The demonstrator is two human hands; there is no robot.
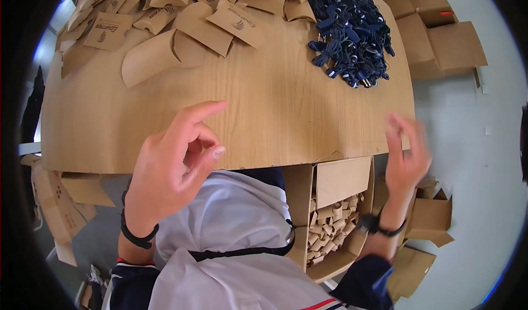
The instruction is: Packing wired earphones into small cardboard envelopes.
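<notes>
My left hand is raised over the near edge of the wooden table, fingers loosely curled and apart, holding nothing. My right hand is lifted at the table's right near corner, blurred, fingers spread and empty. Flat brown cardboard sleeves lie scattered across the far left of the table. A heap of dark blue straps with small clips sits at the far right. Both hands are well short of these piles.
An open cardboard box filled with folded brown sleeves stands below the table's near edge by my right arm. Flattened cartons lie on the floor to the right, more boxes at the left.
</notes>
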